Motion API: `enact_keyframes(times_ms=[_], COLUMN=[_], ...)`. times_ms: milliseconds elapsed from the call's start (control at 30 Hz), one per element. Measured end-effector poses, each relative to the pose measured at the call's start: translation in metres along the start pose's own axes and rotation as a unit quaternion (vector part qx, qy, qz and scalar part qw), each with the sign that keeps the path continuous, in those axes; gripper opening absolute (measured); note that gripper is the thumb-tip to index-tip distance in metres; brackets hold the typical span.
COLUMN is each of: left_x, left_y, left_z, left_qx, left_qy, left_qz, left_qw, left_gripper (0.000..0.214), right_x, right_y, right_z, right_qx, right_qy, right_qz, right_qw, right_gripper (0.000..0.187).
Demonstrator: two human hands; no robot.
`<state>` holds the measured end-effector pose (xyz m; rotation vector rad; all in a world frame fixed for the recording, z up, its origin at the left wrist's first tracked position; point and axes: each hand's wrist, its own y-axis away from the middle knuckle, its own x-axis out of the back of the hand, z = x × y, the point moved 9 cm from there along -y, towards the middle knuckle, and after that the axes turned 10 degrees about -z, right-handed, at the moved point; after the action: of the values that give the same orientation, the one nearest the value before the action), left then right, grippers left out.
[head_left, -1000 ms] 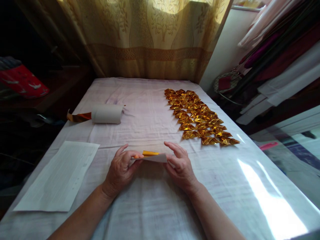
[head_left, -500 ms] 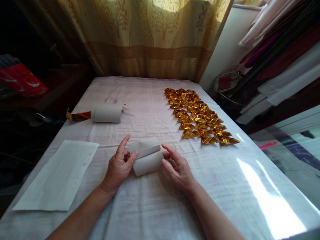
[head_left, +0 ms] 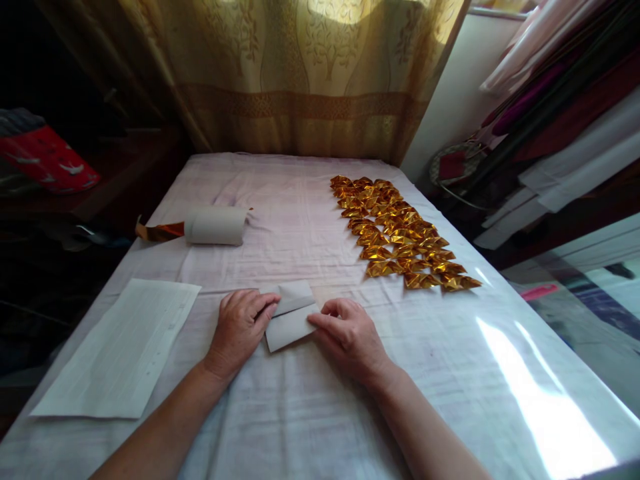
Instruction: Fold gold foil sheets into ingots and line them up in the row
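Note:
A small sheet of pale grey paper [head_left: 293, 328] lies in front of me on the cloth, its near part folded over flat toward the middle. The fingers and thumb of my left hand [head_left: 241, 328] close on its left edge at the fold. On the opposite side, my right hand [head_left: 350, 337] pinches the folded part at its right edge between thumb and forefinger. To the left of my left hand is a larger white sheet [head_left: 123, 347] with faint print. Farther back sits a pale grey roll [head_left: 215, 225] with a coppery foil strip [head_left: 161, 231] beside its left end.
Several rows of folded gold foil pieces [head_left: 395, 230] stand on the right of the cloth-covered table [head_left: 280, 180]. A patterned curtain [head_left: 310, 73] hangs behind it. Clothes [head_left: 565, 147] hang at the right, and a red bag [head_left: 50, 157] is at the left.
The near part of the grey paper, curled up and rounded before, is now pressed down flat. Both hands have closed their fingers onto the paper's edges.

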<state>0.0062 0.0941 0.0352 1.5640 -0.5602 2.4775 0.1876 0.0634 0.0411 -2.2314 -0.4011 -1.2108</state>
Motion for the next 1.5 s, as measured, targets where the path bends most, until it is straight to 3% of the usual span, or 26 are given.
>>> enact_keyframes(times_ms=[200, 367, 567, 633, 767, 967, 1333, 1500], left_x=[-0.005, 0.0, -0.007, -0.006, -0.003, -0.002, 0.004, 0.003], left_y=[0.001, 0.004, 0.013, 0.013, 0.011, 0.008, 0.002, 0.005], left_z=[-0.001, 0.005, 0.035, 0.035, 0.03, 0.031, 0.013, 0.016], left_qx=[-0.009, -0.012, -0.129, -0.132, -0.122, -0.128, -0.064, -0.083], left_qy=[-0.029, -0.045, 0.012, 0.022, 0.026, 0.036, 0.049, 0.033], left_qz=[-0.002, 0.002, -0.075, -0.083, -0.095, -0.12, -0.023, -0.013], left_qw=[1.0, 0.999, 0.989, 0.988, 0.988, 0.984, 0.997, 0.996], left_gripper=[0.023, 0.026, 0.03, 0.034, 0.017, 0.025, 0.021, 0.02], right_x=[-0.006, -0.019, -0.019, -0.019, -0.018, -0.019, -0.016, -0.017], right_y=[-0.005, -0.008, -0.009, -0.009, -0.008, -0.008, -0.017, -0.026], right_z=[-0.016, -0.014, -0.012, -0.01, -0.006, 0.002, 0.019, 0.023], right_qx=[0.045, 0.024, 0.013, 0.008, -0.007, -0.035, -0.1, -0.131], right_qy=[0.042, 0.015, -0.008, -0.016, -0.027, -0.045, -0.094, -0.066], right_qz=[-0.068, -0.12, -0.114, -0.11, -0.1, -0.06, -0.011, -0.013], right_qw=[0.996, 0.992, 0.993, 0.994, 0.995, 0.997, 0.991, 0.989], right_gripper=[0.012, 0.013, 0.011, 0.011, 0.011, 0.014, 0.012, 0.008])
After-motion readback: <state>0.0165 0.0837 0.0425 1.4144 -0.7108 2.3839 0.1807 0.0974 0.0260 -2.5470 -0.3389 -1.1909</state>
